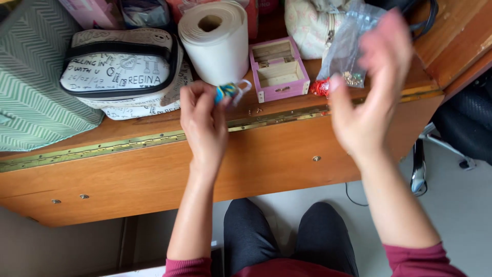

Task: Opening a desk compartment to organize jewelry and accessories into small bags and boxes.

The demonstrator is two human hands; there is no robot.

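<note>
Two hands work above the orange-brown wooden counter (154, 169) with its brass hinge strip, and everything can be placed from the small pink wooden box (279, 69) standing open on it. Left of the box stands a fat roll of cream paper (215, 41), and further left a white zip pouch covered in black doodles (120, 69). The right hand (369, 102), spread and motion-blurred, is just right of the box and pinches a clear plastic bag of small beads (346, 48) at its lower edge; a small red thing beside the thumb is too blurred to name. The left hand (205, 115), just below and left of the box, is closed on a small blue-and-yellow charm with a white loop (230, 92), its long axis pointing toward the box. Which fingers hold it is hidden.
</note>
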